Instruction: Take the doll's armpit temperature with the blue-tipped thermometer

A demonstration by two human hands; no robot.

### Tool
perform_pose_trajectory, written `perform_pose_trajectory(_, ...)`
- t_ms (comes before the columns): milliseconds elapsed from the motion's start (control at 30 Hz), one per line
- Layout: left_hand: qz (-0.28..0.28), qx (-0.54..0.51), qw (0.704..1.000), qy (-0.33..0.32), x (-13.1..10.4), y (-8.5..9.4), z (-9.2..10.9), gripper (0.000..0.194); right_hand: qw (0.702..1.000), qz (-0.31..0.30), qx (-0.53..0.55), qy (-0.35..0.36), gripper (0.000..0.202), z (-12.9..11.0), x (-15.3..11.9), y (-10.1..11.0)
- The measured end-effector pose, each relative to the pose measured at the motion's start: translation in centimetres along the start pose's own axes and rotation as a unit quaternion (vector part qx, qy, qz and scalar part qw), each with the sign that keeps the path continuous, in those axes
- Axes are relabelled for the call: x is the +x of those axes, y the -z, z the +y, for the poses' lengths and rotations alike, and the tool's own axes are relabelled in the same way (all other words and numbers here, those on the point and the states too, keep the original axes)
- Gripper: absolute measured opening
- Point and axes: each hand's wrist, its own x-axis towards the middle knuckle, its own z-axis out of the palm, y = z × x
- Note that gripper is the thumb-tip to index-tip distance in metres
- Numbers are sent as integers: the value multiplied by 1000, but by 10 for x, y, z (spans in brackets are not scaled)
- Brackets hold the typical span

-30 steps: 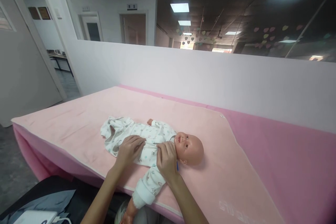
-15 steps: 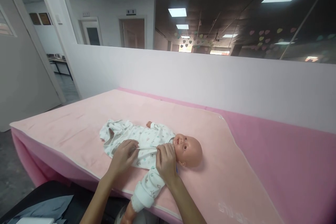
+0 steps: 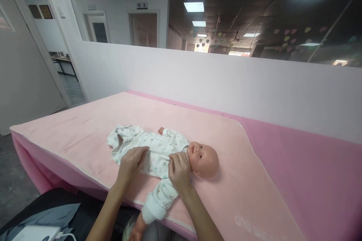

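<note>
A baby doll [image 3: 204,161] lies on its back on the pink mat, its head to the right. It wears a white printed garment [image 3: 161,143], whose loose lower end is bunched at the left. My left hand [image 3: 132,162] pinches the garment's front edge near the doll's middle. Close to the doll's neck, my right hand [image 3: 180,169] grips the same edge, with its fingers curled. Between my hands the edge runs nearly straight. One sleeved doll arm [image 3: 160,199] hangs toward me over the mat's near edge; the other points away.
The pale pink mat [image 3: 254,192] covers a table with a darker pink cloth [image 3: 316,169]. Behind it stands a white wall [image 3: 215,79] with a window above. A white device [image 3: 38,233] with a cable is at the lower left.
My left hand has shifted slightly up, with its fingers straighter. My right hand stays near the doll's neck. The view has tilted down a little, and more of the white device shows.
</note>
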Motion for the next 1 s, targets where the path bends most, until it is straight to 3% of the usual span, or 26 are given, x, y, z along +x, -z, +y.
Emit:
perform_pose_trajectory(233,-48,21,998,-40,0,-1,5,25,1000,-4,-10,5,18,0,0,0)
perform_pose_trajectory(1000,-33,-16,999,7,-6,-10,1,21,1000,-3,-11,6,18,0,1,0)
